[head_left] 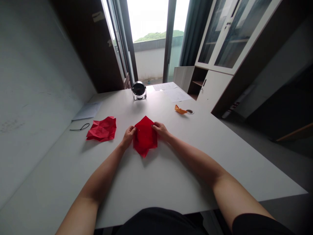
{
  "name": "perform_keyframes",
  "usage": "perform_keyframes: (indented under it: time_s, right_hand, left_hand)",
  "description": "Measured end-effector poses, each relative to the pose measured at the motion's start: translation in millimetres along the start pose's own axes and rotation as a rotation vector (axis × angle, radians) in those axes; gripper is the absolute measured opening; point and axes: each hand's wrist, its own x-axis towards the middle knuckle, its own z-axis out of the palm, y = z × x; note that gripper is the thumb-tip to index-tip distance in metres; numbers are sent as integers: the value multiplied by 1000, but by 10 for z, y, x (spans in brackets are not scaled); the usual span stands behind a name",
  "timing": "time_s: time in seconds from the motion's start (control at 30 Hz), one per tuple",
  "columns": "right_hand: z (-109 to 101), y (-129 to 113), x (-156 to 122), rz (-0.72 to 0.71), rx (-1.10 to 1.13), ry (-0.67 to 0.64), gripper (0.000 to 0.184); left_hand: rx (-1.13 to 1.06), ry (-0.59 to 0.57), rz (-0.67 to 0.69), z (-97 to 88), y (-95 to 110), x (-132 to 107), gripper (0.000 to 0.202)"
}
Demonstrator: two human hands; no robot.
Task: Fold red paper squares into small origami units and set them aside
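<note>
A partly folded sheet of red paper (146, 137) is held up over the middle of the white table, one corner pointing away from me and another toward me. My left hand (128, 135) pinches its left edge between thumb and fingers. On the opposite side, my right hand (160, 129) grips the upper right edge in the same way. To the left lies a second piece of red paper (102, 129), creased all over and partly opened out, with neither hand touching it.
The white table (171, 182) meets a wall on the left. A small round black-and-silver device (139, 90) stands at the back. An orange folded paper boat (180, 110) lies by a roll of tape (190, 112). A black cord (80, 127) and paper sheets (87, 110) lie at left.
</note>
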Motion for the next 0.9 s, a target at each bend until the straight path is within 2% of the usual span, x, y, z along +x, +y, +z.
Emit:
perform_keyframes:
  time_s: [0.1, 0.17, 0.4, 0.5, 0.6, 0.7, 0.9]
  right_hand:
    - [-11, 31, 24, 11, 44, 72, 34]
    - [-27, 51, 44, 11, 62, 110, 34]
    - [-49, 68, 54, 1, 46, 134, 37]
    - [-43, 58, 45, -8, 44, 136, 36]
    - [-49, 35, 41, -8, 1, 159, 37]
    - [-67, -3, 37, -11, -50, 193, 38]
    - [-81, -90, 21, -1, -59, 211, 37]
  left_hand:
    - [49, 69, 50, -33, -21, 22, 22]
    - [103, 70, 66, -37, -23, 16, 23]
    - [344, -71, 40, 8, 22, -84, 34]
    - [465, -73, 111, 10, 64, -110, 38]
    - [623, -34, 245, 13, 114, -132, 45]
    - [698, -44, 368, 37, 159, -160, 49]
    - [714, -21, 410, 90, 200, -193, 39]
